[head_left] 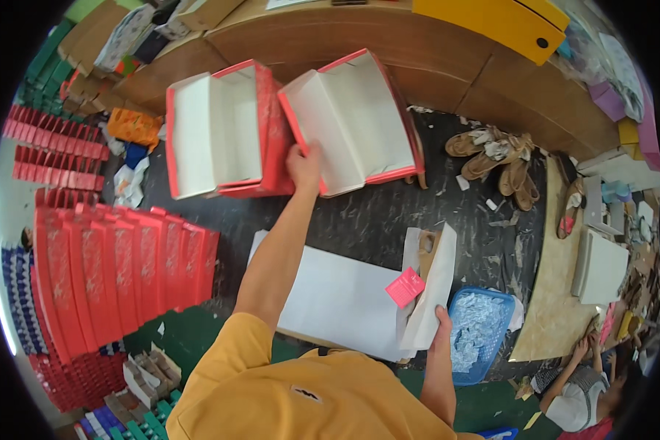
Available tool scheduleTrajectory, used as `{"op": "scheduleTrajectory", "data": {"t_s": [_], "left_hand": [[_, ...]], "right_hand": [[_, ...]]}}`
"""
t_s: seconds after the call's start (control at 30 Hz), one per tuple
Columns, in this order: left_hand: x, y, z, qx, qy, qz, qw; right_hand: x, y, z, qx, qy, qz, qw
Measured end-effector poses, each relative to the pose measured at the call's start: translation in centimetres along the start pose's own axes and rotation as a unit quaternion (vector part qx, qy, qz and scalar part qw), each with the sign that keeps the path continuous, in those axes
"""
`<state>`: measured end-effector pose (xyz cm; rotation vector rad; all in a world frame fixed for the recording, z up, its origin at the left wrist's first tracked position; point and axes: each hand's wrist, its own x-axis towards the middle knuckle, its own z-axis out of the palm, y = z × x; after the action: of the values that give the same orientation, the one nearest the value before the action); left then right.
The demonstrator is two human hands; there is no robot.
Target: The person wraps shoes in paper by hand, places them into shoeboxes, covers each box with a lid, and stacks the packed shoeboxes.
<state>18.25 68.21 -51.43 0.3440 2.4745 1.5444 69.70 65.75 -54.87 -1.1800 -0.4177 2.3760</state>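
My left hand (304, 163) reaches far forward and grips the near left edge of an open red shoe box with a white inside (359, 117). A second open red box (216, 132) lies just left of it. My right hand (441, 320) stays close to my body and holds a folded sheet of white wrapping paper (429, 293) with a small pink card (405, 286) on it. A flat stack of white paper (337, 297) lies between my arms on the dark table (359, 216).
Several tan sandals (495, 158) lie at the table's right end. A blue basket of small white packets (480, 330) stands by my right hand. Rows of red box lids (117, 271) stand at the left. Another person (583, 389) sits at the lower right.
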Motion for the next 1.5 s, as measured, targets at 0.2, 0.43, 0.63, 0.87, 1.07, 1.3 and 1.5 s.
{"op": "scheduleTrajectory", "data": {"t_s": [0.2,0.43,0.63,0.87,1.07,1.3,1.5], "left_hand": [[-1.2,5.0,3.6,-0.193,0.164,0.185,0.95],[-0.7,11.2,-1.9,-0.008,-0.03,0.185,0.982],[-9.8,18.3,-7.6,-0.17,0.144,0.265,0.938],[-27.2,2.5,-15.3,-0.183,-0.18,0.088,0.962],[-33.9,-10.6,-15.2,-0.149,-0.254,-0.132,0.946],[-31.9,-11.5,-15.7,-0.036,-0.278,-0.042,0.959],[-34.5,-2.2,-15.4,0.237,-0.18,0.262,0.918]], "right_hand": [[-3.0,-2.5,0.0,0.067,0.046,-0.07,0.994],[-4.8,-3.0,0.7,0.139,0.037,-0.195,0.97],[-10.8,-2.1,0.0,0.115,0.044,-0.249,0.961],[-12.5,-0.7,8.5,-0.317,0.41,-0.578,0.63],[-9.5,8.0,12.6,-0.799,0.178,-0.398,0.414],[-3.2,12.8,7.2,-0.788,0.075,-0.241,0.562],[-6.2,0.0,-8.8,-0.585,0.321,-0.406,0.625]]}}
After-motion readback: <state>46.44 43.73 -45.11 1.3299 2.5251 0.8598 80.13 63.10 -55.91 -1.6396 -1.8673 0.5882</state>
